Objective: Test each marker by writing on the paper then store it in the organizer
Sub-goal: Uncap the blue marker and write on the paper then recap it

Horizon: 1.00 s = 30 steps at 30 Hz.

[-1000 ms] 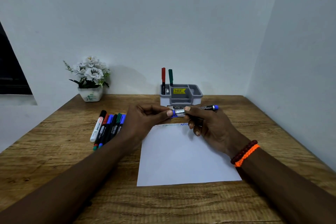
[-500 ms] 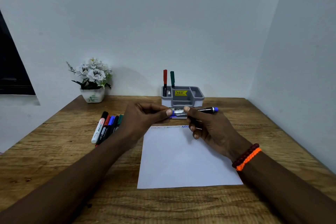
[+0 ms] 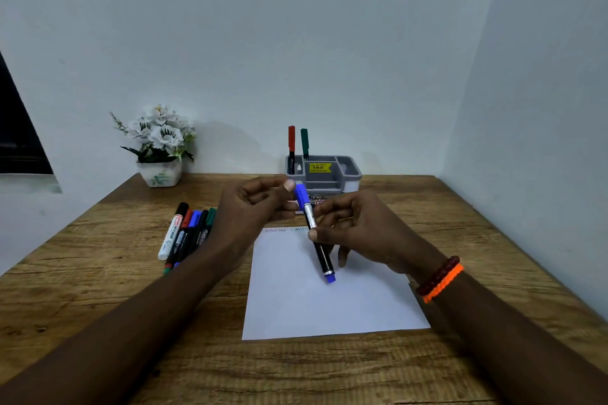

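My right hand [image 3: 358, 233] grips the black barrel of a blue marker [image 3: 320, 253], which is tilted with its blue cap up and away from me, above the white paper [image 3: 329, 306]. My left hand [image 3: 253, 210] has its thumb and curled fingertips against the cap end. Short scribbles in several colours run along the paper's far edge. Behind the hands stands the grey organizer [image 3: 349, 173], with a red marker [image 3: 291, 138] and a green marker [image 3: 304, 141] upright in its left rear slot. Several other markers [image 3: 187, 233] lie in a row left of the paper.
A white pot of white flowers [image 3: 160, 174] stands at the back left of the wooden table [image 3: 98, 289]. Walls close the table in at the back and on the right. A dark window opening is at the far left.
The blue marker has swung from lying crosswise between both hands to pointing its tail end toward me. My right hand has dropped lower over the paper; the cap end stays at my left fingertips.
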Each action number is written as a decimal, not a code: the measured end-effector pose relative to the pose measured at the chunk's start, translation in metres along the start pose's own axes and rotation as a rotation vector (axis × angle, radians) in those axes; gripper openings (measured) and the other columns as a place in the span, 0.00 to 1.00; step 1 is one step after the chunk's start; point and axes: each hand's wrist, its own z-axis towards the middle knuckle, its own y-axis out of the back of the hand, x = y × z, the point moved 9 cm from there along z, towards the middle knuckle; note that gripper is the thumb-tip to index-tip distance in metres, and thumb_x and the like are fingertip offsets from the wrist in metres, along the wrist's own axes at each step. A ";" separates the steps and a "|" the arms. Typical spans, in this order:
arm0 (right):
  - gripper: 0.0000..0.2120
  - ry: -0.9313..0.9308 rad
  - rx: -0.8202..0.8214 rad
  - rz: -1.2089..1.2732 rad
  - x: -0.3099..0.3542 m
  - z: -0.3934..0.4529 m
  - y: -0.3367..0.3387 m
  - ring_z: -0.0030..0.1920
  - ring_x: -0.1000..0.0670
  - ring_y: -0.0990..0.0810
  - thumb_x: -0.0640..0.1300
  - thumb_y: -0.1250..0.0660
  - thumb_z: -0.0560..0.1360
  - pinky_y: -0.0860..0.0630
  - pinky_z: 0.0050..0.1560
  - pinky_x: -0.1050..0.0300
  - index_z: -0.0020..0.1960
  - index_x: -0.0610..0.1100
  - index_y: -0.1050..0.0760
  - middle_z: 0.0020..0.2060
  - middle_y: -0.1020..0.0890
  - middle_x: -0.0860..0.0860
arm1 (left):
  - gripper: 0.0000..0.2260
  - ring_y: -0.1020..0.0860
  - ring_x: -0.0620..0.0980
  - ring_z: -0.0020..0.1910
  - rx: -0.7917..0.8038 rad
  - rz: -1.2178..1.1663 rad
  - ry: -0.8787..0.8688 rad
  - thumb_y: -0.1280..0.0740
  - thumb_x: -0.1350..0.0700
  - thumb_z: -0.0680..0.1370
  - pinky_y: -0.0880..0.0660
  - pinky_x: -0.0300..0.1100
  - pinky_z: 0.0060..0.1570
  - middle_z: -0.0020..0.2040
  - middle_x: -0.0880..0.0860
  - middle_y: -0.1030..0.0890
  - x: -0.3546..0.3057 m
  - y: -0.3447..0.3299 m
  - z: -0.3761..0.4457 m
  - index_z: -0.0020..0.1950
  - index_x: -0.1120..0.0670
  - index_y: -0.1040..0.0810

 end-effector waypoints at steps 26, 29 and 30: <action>0.21 0.144 -0.635 -0.621 0.044 0.134 0.133 0.42 0.36 0.15 0.50 0.28 0.76 0.16 0.50 0.37 0.65 0.53 0.31 0.43 0.15 0.42 | 0.06 0.26 0.41 0.35 0.000 0.947 -0.256 0.28 0.51 0.78 0.32 0.36 0.37 0.31 0.39 0.29 0.015 0.000 0.008 0.54 0.49 0.16; 0.22 0.124 -0.562 -0.674 0.024 0.144 0.123 0.46 0.36 0.15 0.49 0.24 0.76 0.17 0.53 0.38 0.66 0.50 0.30 0.44 0.15 0.41 | 0.08 0.26 0.46 0.41 0.003 0.939 -0.264 0.28 0.53 0.78 0.26 0.42 0.44 0.33 0.38 0.30 0.016 0.002 0.010 0.57 0.50 0.17; 0.23 0.113 -0.541 -0.678 0.018 0.147 0.120 0.46 0.37 0.15 0.49 0.23 0.76 0.17 0.53 0.38 0.66 0.50 0.30 0.44 0.15 0.41 | 0.09 0.26 0.46 0.41 0.005 0.937 -0.265 0.28 0.53 0.78 0.25 0.43 0.44 0.33 0.38 0.30 0.017 0.002 0.010 0.57 0.50 0.17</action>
